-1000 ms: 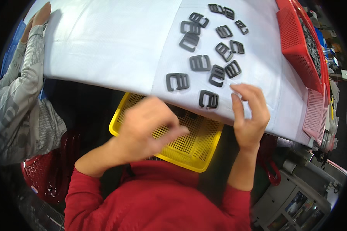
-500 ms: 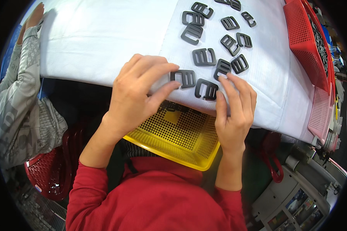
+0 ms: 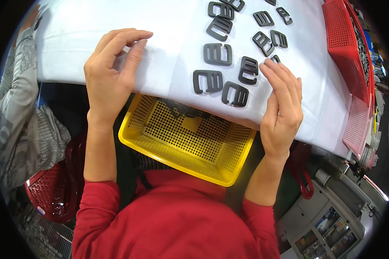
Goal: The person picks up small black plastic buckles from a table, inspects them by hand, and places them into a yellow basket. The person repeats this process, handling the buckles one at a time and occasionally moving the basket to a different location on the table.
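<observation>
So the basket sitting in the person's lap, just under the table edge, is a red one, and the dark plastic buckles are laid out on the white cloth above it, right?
Not quite: the basket in the lap is yellow, as the head view shows. The red basket stands on the table at the right. The dark buckles do lie on the white cloth above it.

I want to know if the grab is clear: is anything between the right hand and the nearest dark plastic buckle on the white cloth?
Nothing visible. The right hand hangs over the white cloth, fingertips by one buckle, another buckle beside its palm. No object lies between them.
</observation>
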Tool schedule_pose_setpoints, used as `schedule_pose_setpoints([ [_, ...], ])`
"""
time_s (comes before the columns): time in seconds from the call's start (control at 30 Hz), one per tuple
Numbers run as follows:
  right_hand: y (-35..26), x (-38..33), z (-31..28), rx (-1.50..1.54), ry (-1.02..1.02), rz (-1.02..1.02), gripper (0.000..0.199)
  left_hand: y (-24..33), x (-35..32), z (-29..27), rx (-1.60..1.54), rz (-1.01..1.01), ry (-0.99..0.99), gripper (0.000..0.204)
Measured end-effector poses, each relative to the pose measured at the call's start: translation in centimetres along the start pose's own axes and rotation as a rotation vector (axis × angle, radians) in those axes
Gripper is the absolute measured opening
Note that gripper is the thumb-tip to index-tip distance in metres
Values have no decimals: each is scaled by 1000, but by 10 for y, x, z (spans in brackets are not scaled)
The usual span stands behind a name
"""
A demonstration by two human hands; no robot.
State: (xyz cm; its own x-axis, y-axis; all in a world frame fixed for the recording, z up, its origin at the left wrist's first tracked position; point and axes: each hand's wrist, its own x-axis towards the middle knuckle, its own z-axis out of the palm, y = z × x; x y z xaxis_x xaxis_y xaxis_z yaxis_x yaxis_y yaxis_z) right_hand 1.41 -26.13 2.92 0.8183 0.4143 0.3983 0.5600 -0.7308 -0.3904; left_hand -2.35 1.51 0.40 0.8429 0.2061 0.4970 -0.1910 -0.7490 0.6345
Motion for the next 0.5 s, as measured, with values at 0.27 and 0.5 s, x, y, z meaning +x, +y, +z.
schedule_pose_setpoints([
  [0.27,1,-26,3,-38,-27,-8,47,-4,-5,8,35,30,21,12],
  [0.5,-30,6,40,59,-118,-112,48,2,-5,9,136,39,17,12],
])
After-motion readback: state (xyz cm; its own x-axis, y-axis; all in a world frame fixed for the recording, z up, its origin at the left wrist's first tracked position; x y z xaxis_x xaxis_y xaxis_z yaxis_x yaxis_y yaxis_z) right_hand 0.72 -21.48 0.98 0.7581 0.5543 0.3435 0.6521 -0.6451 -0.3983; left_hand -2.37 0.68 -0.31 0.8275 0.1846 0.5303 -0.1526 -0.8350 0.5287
